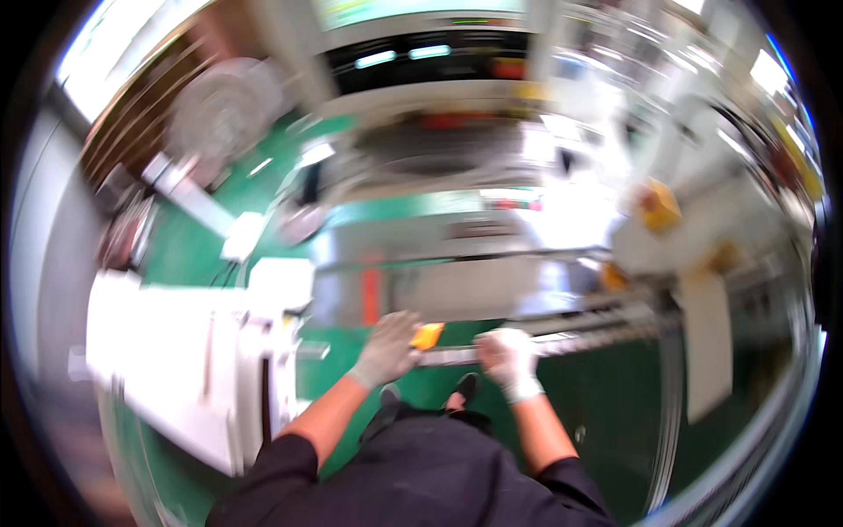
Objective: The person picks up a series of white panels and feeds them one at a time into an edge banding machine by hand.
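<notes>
The picture is smeared by motion. My left hand (386,349), in a pale work glove, is closed at the left end of a long silvery rail. A small orange piece (428,335) shows at its fingertips; its exact kind is too blurred to tell. To the right, my right hand (509,362), also gloved, makes a fist around the silvery rail (580,340), which shows on both sides of it. Both forearms are bare below dark sleeves. The rail runs across in front of my body, at the near side of a machine bed (474,285).
White flat-sided boxes or panels (167,351) stand at the left. A white machine arm (702,167) with yellow parts is at the right, near a hanging pale panel (705,347). A large round reel (224,114) sits far left. The floor (606,404) is green.
</notes>
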